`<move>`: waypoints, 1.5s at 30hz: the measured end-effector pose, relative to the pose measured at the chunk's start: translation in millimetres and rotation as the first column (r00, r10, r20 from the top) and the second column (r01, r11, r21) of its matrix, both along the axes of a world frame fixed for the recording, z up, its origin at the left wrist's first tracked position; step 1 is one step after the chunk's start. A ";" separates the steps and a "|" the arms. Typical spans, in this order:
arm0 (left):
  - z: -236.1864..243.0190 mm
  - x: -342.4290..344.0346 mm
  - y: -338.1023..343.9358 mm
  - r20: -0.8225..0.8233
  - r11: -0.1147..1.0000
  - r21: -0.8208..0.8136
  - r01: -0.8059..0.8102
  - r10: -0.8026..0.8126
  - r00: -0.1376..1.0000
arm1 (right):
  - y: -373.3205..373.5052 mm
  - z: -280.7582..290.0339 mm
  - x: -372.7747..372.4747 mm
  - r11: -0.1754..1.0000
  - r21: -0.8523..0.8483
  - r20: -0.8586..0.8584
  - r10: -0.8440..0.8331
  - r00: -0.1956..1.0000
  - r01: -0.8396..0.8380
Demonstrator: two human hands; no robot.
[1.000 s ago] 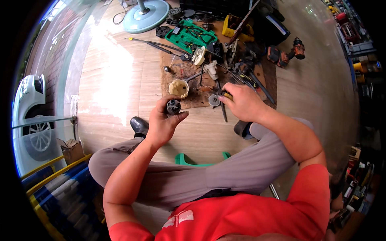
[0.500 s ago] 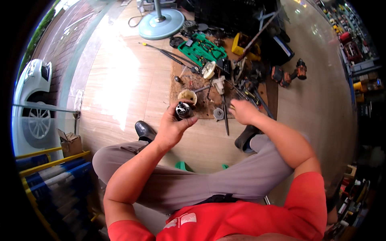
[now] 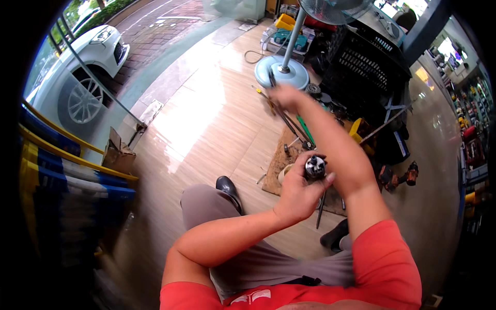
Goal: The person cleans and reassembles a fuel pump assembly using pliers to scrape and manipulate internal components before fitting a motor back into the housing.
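Note:
My left hand [image 3: 299, 191] grips a small black-and-silver cylindrical part [image 3: 314, 168], held end-up above a worn board [image 3: 279, 152]. A cream cup [image 3: 285, 174] is partly hidden behind that hand. My right hand [image 3: 283, 97] is stretched forward beside the fan stand, over long dark tools with yellow ends [image 3: 292, 124]. Its fingers are smeared by motion; a dark narrow shape shows at them, but I cannot tell whether it is held. A green tool case [image 3: 305, 129] is mostly hidden by my right arm.
A fan base [image 3: 266, 70] stands ahead, with a black crate [image 3: 364, 64] to its right. An orange-and-black drill [image 3: 398, 175] lies right of the board. A cardboard box [image 3: 119, 157], a yellow-and-blue rack [image 3: 77, 181] and glass beside a white car [image 3: 98, 41] are on the left.
My right hand has swung forward and left toward the fan stand. The view has tilted up and left. My left hand still holds the cylindrical part, now below my right forearm.

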State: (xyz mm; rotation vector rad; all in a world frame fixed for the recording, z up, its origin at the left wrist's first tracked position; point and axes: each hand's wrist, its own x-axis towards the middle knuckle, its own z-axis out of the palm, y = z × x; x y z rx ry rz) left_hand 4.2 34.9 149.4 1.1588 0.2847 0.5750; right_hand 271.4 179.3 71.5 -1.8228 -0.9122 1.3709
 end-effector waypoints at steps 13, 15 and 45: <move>1.7 -9.3 47.9 0.008 0.974 -0.189 -0.121 0.125 0.992 | -117.9 89.7 -66.3 0.990 0.026 -0.250 -0.129 0.960 0.140; -13.5 -7.9 47.6 -0.037 0.983 -0.133 -0.125 0.121 0.992 | -173.2 57.2 -51.9 0.956 -0.112 -0.162 -0.287 0.944 0.271; -90.2 62.7 -31.0 -0.155 0.843 -0.325 0.429 -0.495 0.855 | -363.1 26.9 -81.3 0.955 0.221 0.615 -0.293 0.732 0.196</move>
